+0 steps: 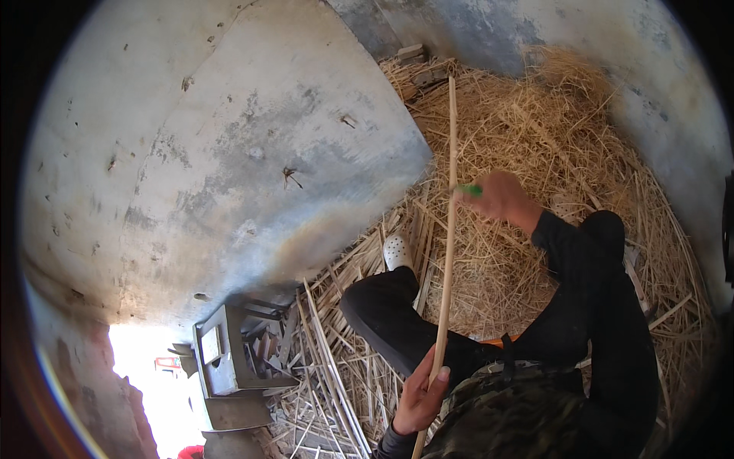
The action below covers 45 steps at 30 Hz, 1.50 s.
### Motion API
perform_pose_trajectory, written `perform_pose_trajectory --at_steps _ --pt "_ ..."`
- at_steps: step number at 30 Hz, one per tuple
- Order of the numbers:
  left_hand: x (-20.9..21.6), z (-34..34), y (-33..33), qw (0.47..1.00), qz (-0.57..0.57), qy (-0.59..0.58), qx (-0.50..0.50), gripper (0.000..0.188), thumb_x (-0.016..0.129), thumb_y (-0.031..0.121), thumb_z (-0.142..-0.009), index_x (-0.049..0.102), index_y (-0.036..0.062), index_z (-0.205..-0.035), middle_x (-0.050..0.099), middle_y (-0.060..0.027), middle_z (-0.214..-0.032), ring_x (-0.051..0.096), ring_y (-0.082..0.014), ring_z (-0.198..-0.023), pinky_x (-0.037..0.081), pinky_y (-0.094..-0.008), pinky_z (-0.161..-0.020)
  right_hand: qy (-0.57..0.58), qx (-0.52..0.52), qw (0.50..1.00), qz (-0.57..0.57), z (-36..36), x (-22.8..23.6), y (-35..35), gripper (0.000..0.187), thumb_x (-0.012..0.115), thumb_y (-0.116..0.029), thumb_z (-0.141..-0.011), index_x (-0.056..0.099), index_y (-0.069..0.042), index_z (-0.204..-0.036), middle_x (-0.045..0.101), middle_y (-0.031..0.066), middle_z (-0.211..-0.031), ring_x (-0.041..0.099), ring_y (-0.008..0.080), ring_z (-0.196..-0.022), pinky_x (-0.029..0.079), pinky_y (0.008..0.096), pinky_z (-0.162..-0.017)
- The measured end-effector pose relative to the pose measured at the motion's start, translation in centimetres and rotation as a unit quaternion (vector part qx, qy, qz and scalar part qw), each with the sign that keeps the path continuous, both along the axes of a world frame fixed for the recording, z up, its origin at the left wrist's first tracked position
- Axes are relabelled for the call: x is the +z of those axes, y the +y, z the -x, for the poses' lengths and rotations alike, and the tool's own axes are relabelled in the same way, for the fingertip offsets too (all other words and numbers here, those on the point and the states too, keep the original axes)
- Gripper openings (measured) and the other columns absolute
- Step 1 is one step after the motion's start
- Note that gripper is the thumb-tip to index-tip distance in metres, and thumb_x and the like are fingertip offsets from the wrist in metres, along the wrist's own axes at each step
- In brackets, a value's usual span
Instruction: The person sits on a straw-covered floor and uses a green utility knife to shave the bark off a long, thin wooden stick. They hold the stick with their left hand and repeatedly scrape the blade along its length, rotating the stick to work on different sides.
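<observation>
A long, pale wooden strip (448,260), perhaps bamboo, slants up from my lap to the far end of the straw. Its lower part lies in my left hand (419,399), whose fingers and thumb are wrapped round it by my thigh. Farther up, my right hand (501,200) is closed on a small green-handled tool (469,190). The tool's tip meets the strip's right side or lies very close to it. Motion blurs this hand a little, and I cannot make out the tool's working edge. My legs are bent on both sides of the strip.
Loose straw and shavings (527,145) heap up ahead and to the right. Split strips (332,367) lie on the left, beside a grey box-like stand (222,356) with scraps in it. A pale wall (252,153) rises close on the left. An orange thing (497,340) shows between my legs.
</observation>
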<state>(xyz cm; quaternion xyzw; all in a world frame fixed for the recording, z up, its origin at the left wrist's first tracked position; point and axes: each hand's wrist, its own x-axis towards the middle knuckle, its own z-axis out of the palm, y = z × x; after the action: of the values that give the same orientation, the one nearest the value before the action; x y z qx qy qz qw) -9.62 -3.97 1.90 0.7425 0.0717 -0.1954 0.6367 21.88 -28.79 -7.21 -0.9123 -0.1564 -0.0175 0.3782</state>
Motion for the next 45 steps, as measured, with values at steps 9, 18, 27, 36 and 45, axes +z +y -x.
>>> perform_pose_trajectory --at_steps 9,18,27,36,45 --pt "0.7 0.1 -0.2 0.999 0.03 -0.01 0.005 0.055 0.05 0.029 -0.098 0.034 0.0016 -0.143 0.04 0.0076 -0.066 0.035 -0.0021 -0.056 0.028 -0.0186 -0.051 -0.064 0.046 0.995 0.066 2.7 1.1 1.0 0.081 0.031 -0.089 -0.076 0.04 -0.014 -0.045 0.029 -0.0047 -0.043 0.033 0.0106 -0.037 0.021 0.031 -0.035" --pt "1.8 1.2 -0.7 0.998 -0.022 0.031 -0.041 0.052 0.05 0.023 -0.099 0.035 -0.0029 -0.142 0.055 -0.0067 -0.118 0.051 -0.0088 -0.102 0.04 -0.0223 -0.089 -0.077 -0.123 0.981 0.127 -5.1 0.5 -5.4 0.076 0.029 -0.081 -0.084 0.038 -0.015 -0.048 0.027 -0.0049 -0.045 0.025 0.0107 -0.037 0.019 0.031 -0.036" --pt "-1.6 3.4 1.9 0.979 0.168 0.113 0.001 0.057 0.049 0.026 -0.098 0.025 0.0064 -0.146 0.041 0.0044 -0.065 0.039 -0.0055 -0.053 0.032 -0.019 -0.046 -0.042 -0.218 0.974 0.042 -7.9 1.4 -16.3 0.068 0.037 -0.072 -0.089 0.033 -0.016 -0.051 0.017 -0.0047 -0.049 0.013 0.0097 -0.043 0.015 0.034 -0.043" --pt "0.0 -3.9 -0.3 0.953 0.29 0.08 0.042 0.052 0.038 0.028 -0.102 0.026 0.0012 -0.145 0.035 0.0017 -0.055 0.029 -0.0088 -0.037 0.031 -0.0227 -0.042 -0.058 0.143 0.985 0.083 6.0 3.4 1.2 0.079 0.041 -0.085 -0.076 0.048 -0.011 -0.048 0.034 -0.0021 -0.044 0.041 0.0137 -0.039 0.033 0.0331 -0.039" --pt "1.0 -3.3 -0.9 0.948 0.307 0.083 0.027 0.046 0.031 0.026 -0.104 0.029 0.0042 -0.144 0.033 0.0034 -0.057 0.027 -0.0061 -0.038 0.033 -0.0221 -0.049 -0.091 0.085 0.989 0.078 4.1 3.6 0.4 0.083 0.042 -0.085 -0.075 0.056 -0.008 -0.049 0.033 -0.0003 -0.037 0.036 0.0141 -0.033 0.026 0.0343 -0.033"
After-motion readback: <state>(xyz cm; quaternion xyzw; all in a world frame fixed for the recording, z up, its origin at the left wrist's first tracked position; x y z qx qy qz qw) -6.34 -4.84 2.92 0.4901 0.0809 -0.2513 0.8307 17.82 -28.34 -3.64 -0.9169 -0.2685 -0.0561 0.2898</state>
